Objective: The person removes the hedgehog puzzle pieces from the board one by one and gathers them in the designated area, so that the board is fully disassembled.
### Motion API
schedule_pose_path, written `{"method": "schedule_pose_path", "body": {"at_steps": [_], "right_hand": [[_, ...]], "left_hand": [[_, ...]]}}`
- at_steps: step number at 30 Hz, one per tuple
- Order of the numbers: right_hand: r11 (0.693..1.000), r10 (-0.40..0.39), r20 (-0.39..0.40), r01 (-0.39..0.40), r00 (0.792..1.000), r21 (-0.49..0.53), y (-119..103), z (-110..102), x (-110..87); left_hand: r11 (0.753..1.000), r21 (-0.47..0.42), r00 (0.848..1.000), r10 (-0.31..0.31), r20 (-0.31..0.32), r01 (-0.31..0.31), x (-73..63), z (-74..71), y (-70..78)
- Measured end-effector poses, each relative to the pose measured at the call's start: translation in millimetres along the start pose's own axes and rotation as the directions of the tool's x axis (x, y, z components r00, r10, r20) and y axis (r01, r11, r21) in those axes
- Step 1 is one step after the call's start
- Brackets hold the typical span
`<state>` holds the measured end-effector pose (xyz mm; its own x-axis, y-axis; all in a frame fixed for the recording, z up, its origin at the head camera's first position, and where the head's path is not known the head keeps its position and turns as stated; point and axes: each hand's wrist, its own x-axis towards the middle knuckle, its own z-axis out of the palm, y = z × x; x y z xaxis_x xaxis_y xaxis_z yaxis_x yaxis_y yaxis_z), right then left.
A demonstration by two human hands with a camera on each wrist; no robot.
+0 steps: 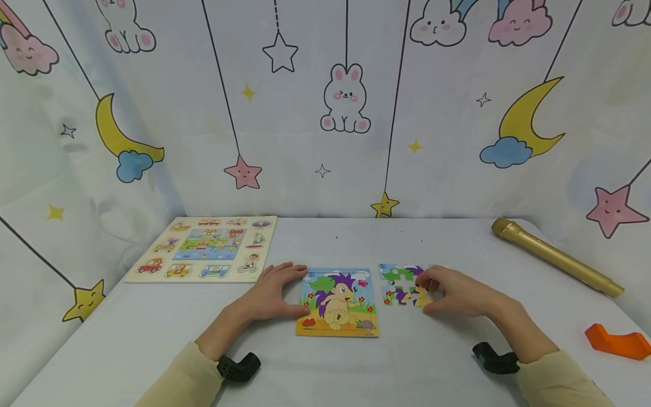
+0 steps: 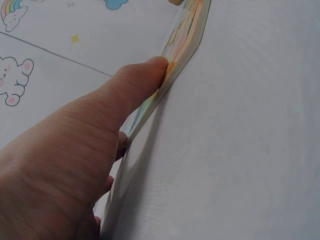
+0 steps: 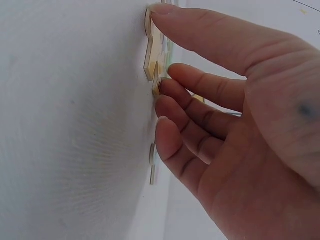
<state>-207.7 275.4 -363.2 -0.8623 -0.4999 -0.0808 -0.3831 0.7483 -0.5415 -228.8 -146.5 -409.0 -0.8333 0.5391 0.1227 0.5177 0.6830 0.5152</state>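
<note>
In the head view, a square hedgehog puzzle (image 1: 335,316) lies flat on the white table. My left hand (image 1: 277,291) rests along its left side, fingers extended towards the top corner and thumb on the lower edge. The left wrist view shows that thumb touching the board's rim (image 2: 187,57). To the right are several loose jigsaw pieces (image 1: 389,276) with green, purple and yellow parts. Over their right side, my right hand (image 1: 460,291) has bent fingers and holds a yellowish jigsaw piece (image 3: 154,55) between thumb and fingertips. The hand partly hides the pieces.
A cream picture board (image 1: 144,276) with vehicles lies at the back left. At the back right is a gold microphone-like stick (image 1: 556,257), with an orange angled block (image 1: 617,342) near the right edge. A patterned cloth backdrop (image 1: 305,130) rises behind the table.
</note>
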Motion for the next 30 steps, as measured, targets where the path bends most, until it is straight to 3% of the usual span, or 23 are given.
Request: {"method": "schedule_pose_path", "body": {"at_steps": [6, 15, 24, 30], "right_hand": [[1.0, 0.003, -0.018, -0.003, 1.0, 0.018, -4, -3, 0.0], [0.991, -0.103, -0.052, 0.106, 0.993, 0.079, -26, -2, 21.5], [0.98, -0.161, 0.019, 0.157, 0.987, 0.121, -67, 22, 59.8], [0.985, -0.145, 0.063, 0.138, 0.987, 0.106, -78, 42, 74.0]], "left_hand": [[1.0, -0.008, 1.0, 0.005, -0.002, -0.005, -0.5, 0.3, -1.1], [1.0, -0.008, 1.0, 0.008, 0.0, -0.008, 0.1, 1.6, -2.2], [1.0, -0.01, 1.0, 0.008, 0.001, -0.008, 0.2, 0.6, -3.4], [1.0, 0.0, 1.0, 0.005, 0.004, -0.005, 1.1, 3.2, -5.5]]}}
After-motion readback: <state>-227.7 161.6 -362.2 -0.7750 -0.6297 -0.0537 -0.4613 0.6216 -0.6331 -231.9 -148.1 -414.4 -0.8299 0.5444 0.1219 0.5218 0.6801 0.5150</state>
